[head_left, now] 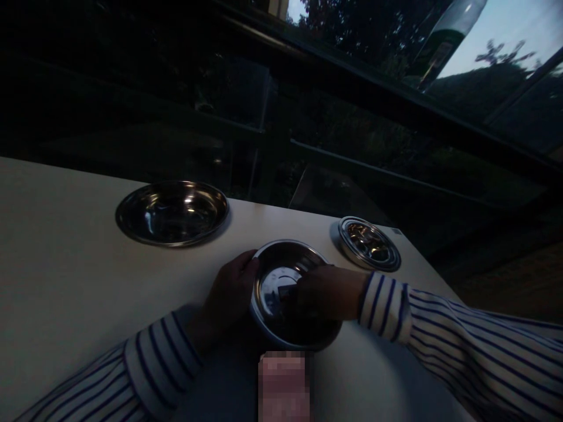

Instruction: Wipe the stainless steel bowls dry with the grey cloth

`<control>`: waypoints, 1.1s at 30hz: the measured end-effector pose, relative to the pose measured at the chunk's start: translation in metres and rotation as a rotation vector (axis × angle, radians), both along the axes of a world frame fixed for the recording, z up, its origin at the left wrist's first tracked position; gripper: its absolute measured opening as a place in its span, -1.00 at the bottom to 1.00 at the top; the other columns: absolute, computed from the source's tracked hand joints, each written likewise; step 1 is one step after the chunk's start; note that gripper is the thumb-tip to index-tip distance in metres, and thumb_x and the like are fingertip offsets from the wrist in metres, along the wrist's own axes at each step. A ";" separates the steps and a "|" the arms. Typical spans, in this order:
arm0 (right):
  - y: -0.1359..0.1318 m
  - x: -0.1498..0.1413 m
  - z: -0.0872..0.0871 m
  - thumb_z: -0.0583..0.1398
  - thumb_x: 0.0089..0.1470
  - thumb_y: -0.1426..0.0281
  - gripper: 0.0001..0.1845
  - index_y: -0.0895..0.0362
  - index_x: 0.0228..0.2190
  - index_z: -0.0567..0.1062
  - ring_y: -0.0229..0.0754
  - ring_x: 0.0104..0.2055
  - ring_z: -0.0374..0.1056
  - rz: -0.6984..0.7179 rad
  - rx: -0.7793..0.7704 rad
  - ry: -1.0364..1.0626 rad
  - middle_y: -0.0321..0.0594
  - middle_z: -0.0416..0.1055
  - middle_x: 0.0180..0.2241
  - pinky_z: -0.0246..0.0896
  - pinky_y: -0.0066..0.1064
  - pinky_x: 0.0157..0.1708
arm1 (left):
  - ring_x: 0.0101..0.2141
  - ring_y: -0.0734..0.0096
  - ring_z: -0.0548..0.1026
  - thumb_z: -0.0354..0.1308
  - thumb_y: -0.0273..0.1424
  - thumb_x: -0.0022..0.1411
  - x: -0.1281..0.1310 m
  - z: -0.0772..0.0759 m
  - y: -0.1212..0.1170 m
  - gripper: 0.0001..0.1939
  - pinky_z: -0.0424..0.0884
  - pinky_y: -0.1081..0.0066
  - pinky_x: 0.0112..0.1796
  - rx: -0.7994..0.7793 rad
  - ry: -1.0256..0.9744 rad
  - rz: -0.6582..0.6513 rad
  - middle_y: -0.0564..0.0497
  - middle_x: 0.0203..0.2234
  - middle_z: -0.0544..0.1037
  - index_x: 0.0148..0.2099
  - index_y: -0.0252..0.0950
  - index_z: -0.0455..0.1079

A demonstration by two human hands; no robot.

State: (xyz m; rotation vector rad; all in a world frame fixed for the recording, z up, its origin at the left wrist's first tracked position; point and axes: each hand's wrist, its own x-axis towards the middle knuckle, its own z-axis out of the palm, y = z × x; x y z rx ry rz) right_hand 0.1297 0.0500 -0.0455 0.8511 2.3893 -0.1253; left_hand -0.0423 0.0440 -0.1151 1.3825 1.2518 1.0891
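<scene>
A steel bowl (281,258) stands on the pale table (65,264) right in front of me. My left hand (229,293) wraps around the bowl's left rim and holds it. My right hand (328,290) reaches down into the bowl from the right, fingers curled against the inside; the dim light hides whether anything is in them. Both arms wear white sleeves with dark stripes.
A wide steel plate (172,212) lies at the back left of the table. A smaller steel dish (368,243) sits at the back right near the edge. Beyond the table's far edge is a dark railing (396,170) and glass. The light is very low.
</scene>
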 end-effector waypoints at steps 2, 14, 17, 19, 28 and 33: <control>-0.002 -0.003 -0.007 0.13 0.06 0.45 -0.82 0.21 -0.32 0.53 -0.14 -0.28 0.42 0.103 -0.069 0.083 -0.07 0.50 -0.32 0.26 -0.39 -0.35 | -0.21 0.26 0.49 -0.10 -0.26 0.21 0.002 -0.001 -0.001 -0.64 0.35 0.33 -0.20 -0.005 -0.009 0.022 -0.06 -0.23 0.58 -0.12 -0.31 0.43; 0.019 -0.031 -0.028 0.04 0.12 0.52 -0.74 0.28 -0.17 0.43 -0.10 -0.09 0.29 0.024 0.184 0.343 -0.02 0.36 -0.10 0.24 -0.32 -0.14 | -0.17 0.23 0.49 -0.06 -0.27 0.18 -0.002 0.005 0.005 -0.64 0.33 0.30 -0.13 -0.020 -0.013 -0.010 -0.04 -0.20 0.58 -0.11 -0.32 0.45; 0.021 -0.023 -0.028 0.03 0.12 0.54 -0.75 0.30 -0.22 0.45 -0.02 -0.11 0.30 -0.036 0.262 0.289 0.07 0.37 -0.16 0.26 -0.22 -0.19 | -0.18 0.24 0.49 -0.05 -0.26 0.18 -0.003 0.003 0.006 -0.63 0.34 0.31 -0.14 -0.030 -0.007 -0.004 -0.04 -0.18 0.57 -0.08 -0.31 0.44; 0.020 -0.017 -0.028 0.02 0.10 0.57 -0.75 0.31 -0.26 0.47 0.00 -0.15 0.32 -0.084 0.301 0.251 0.11 0.38 -0.21 0.27 -0.20 -0.23 | -0.19 0.24 0.50 -0.05 -0.24 0.18 -0.003 0.002 0.006 -0.62 0.35 0.30 -0.15 -0.029 -0.011 -0.003 -0.05 -0.18 0.57 -0.08 -0.31 0.43; 0.027 -0.020 -0.031 0.06 0.09 0.54 -0.75 0.25 -0.22 0.48 -0.14 -0.17 0.35 -0.116 0.199 0.344 -0.04 0.41 -0.20 0.23 -0.38 -0.19 | -0.19 0.23 0.49 -0.07 -0.25 0.18 -0.001 0.006 0.003 -0.63 0.34 0.29 -0.15 -0.007 0.014 0.045 -0.07 -0.21 0.58 -0.11 -0.33 0.43; 0.016 -0.024 -0.026 0.10 0.07 0.55 -0.77 0.20 -0.24 0.51 -0.26 -0.16 0.35 0.015 -0.033 0.392 -0.16 0.46 -0.20 0.18 -0.48 -0.13 | -0.21 0.23 0.49 -0.07 -0.24 0.18 -0.002 0.001 0.004 -0.63 0.35 0.33 -0.19 0.022 0.036 0.072 -0.05 -0.23 0.58 -0.13 -0.31 0.44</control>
